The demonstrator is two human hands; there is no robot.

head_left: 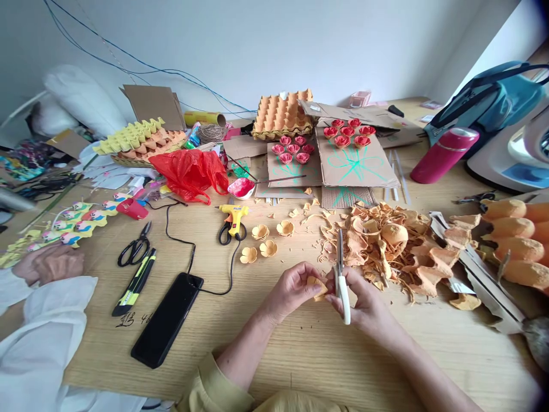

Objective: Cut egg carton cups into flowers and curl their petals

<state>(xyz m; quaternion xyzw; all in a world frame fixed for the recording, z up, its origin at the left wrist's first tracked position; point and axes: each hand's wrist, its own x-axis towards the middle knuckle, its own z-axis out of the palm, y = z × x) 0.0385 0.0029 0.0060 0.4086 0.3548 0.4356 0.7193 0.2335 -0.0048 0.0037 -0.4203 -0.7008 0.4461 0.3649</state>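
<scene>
My left hand (292,290) pinches a small orange piece of egg carton (316,288) over the front of the table. White-handled scissors (342,286) are gripped in my right hand (362,297), their blades pointing away from me; its fingertips come close to the carton piece. Whether they touch it I cannot tell. Beyond my hands lie several cut egg-carton flowers (268,248) with rounded petals. A heap of orange carton scraps (377,240) spreads just past the scissors.
A yellow glue gun (234,220), black scissors (136,246), a utility knife (135,283) and a phone (167,319) lie leftward. Red flowers (343,134) stand on cardboard (358,166) behind. A pink flask (446,154) and egg trays (512,234) are right. Another person's hands (55,262) rest far left.
</scene>
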